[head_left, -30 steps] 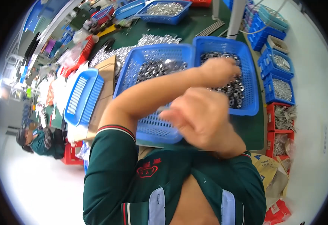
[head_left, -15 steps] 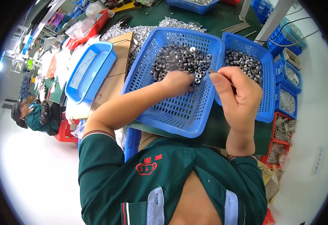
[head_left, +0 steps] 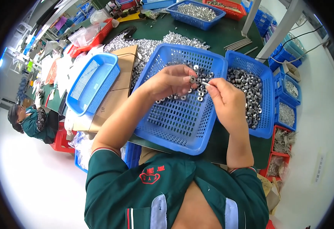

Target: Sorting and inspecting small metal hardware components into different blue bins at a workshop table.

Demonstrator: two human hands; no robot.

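Shiny metal rings [head_left: 200,98], plastic basket [head_left: 193,136] (glossy), matt cardboard [head_left: 108,107]

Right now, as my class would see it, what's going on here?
The person's left hand holds a small round metal ring above a blue perforated plastic basket partly filled with similar rings. Close beside that ring, the right hand pinches a slim silvery metal piece. A second blue plastic basket with more rings stands to the right.

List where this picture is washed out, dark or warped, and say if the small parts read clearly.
Head view: the floor at lower left is washed out to white; head view: the corners are black and outer edges bend; head view: some rings in the right basket show their holes, but the slim metal piece held at centre is mostly a pale glint.
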